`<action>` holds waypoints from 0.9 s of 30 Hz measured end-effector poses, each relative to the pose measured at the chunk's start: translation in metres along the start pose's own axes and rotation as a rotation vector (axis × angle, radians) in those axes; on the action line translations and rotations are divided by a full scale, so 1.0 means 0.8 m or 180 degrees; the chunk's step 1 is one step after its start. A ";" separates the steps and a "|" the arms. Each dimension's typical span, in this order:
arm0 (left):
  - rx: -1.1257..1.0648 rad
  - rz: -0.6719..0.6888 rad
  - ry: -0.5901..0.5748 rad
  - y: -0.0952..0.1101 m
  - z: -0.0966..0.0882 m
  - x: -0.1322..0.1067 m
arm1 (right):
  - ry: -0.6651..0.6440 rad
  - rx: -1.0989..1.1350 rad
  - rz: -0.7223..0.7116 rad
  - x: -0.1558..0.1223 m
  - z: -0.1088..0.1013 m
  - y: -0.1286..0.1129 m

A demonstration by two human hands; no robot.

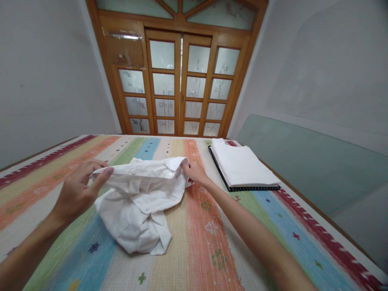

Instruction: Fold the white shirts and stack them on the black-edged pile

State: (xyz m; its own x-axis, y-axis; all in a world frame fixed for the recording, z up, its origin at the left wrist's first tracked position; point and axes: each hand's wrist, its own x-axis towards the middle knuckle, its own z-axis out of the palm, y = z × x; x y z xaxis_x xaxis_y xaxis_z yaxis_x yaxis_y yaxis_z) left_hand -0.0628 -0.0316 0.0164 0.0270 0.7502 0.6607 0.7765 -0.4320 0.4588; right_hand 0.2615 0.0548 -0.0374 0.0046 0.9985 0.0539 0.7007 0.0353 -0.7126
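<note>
A crumpled white button-up shirt (136,218) lies on the striped bed cover, its buttoned edge stretched between my two hands. My left hand (80,188) pinches one end of that edge between thumb and fingers. At the other end, near the collar, my right hand (194,171) grips the cloth; its fingertips are partly hidden by the fabric. A small button shows on the raised strip close to my right hand. The rest of the shirt hangs down in loose folds toward me.
To the right sits a flat stack of folded white clothing (247,166) over a dark patterned piece (254,188). The colourful striped cover (200,250) spreads underneath. A pale green headboard-like panel (318,161) borders the right; wooden glazed doors (178,97) stand beyond.
</note>
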 end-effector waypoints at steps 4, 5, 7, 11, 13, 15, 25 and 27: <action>-0.0144 0.0412 -0.0896 -0.037 0.010 0.006 | -0.1692 0.0678 0.0399 -0.033 0.002 0.003; -0.0037 0.0456 -0.1254 -0.047 0.014 0.006 | -0.2035 0.0702 0.0439 -0.040 0.001 0.004; 0.0167 0.0344 -0.1855 -0.064 0.027 0.004 | -0.2616 0.0555 0.0483 -0.054 0.001 0.006; 0.0188 0.0212 -0.2040 -0.082 0.059 0.001 | -0.2627 0.0479 0.0371 -0.075 0.024 0.014; 0.0219 0.0219 -0.1856 -0.087 0.073 0.002 | -0.2415 0.0656 0.0199 -0.083 0.040 0.017; 0.0266 0.0284 -0.1732 -0.091 0.084 0.005 | -0.2248 0.0764 0.0075 -0.088 0.051 0.018; 0.0196 0.0174 -0.1418 -0.077 0.051 0.018 | 0.0041 0.0112 -0.0568 -0.025 -0.023 0.020; 0.0240 -0.0098 -0.1244 -0.073 0.035 0.019 | 0.0866 -0.0148 -0.0456 -0.003 -0.050 0.029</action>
State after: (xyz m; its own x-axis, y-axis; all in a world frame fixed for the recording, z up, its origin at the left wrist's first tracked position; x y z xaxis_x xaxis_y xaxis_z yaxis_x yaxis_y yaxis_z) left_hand -0.0903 0.0192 -0.0170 0.2294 0.9024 0.3647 0.8244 -0.3793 0.4202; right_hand 0.3063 0.0516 -0.0262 0.0898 0.9356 0.3414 0.7397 0.1668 -0.6519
